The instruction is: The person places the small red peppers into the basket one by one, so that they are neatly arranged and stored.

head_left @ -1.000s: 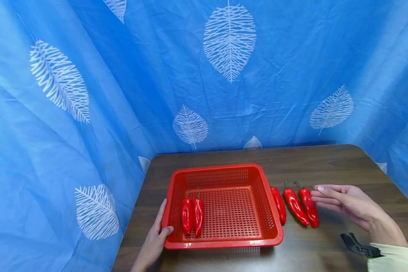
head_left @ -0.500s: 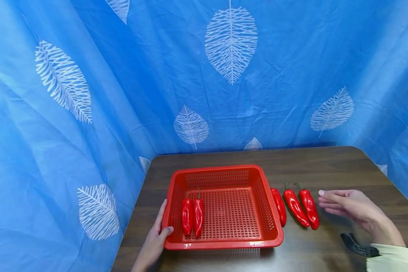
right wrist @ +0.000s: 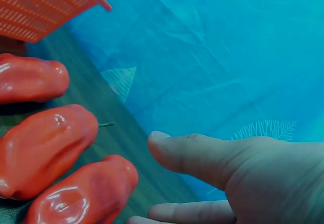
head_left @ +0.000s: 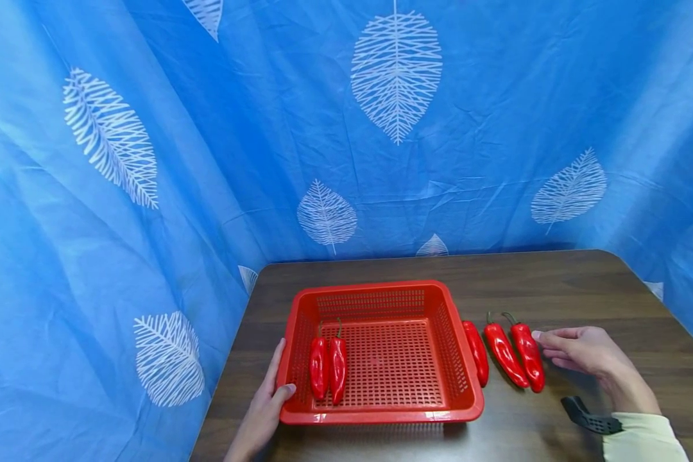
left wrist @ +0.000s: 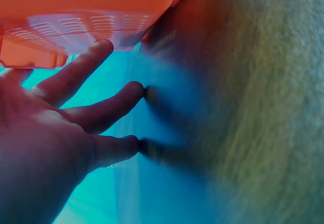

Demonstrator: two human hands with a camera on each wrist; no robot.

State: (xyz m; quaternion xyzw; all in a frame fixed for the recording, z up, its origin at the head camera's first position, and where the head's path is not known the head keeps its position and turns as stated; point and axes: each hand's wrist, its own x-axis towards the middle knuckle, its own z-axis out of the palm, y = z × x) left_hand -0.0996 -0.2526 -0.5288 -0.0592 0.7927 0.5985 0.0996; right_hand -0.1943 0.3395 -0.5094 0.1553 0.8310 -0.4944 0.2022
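Note:
My left hand (head_left: 262,405) holds the left rim of a red plastic basket (head_left: 375,416), thumb over the rim and fingers along the outside. In the left wrist view the fingers of the left hand (left wrist: 55,133) are spread below the basket wall (left wrist: 91,6). Two long red peppers, one at the left (head_left: 319,369) and one beside it (head_left: 337,371), lie in the basket. Outside its right wall lie three more: a partly hidden pepper (head_left: 477,353), a middle pepper (head_left: 505,355) and the rightmost pepper (head_left: 528,356). My right hand (head_left: 591,353), fingers extended and holding nothing, is just right of the rightmost pepper.
The dark wooden table (head_left: 583,282) has rounded back corners. Behind it and along the left hangs a blue curtain (head_left: 265,128) with white leaf prints. A black strap piece (head_left: 590,416) juts from the right wrist near a pale sleeve (head_left: 641,436).
My right hand drew back from over the rightmost pepper, then came a little left towards it again. The left hand, basket and peppers stay in place.

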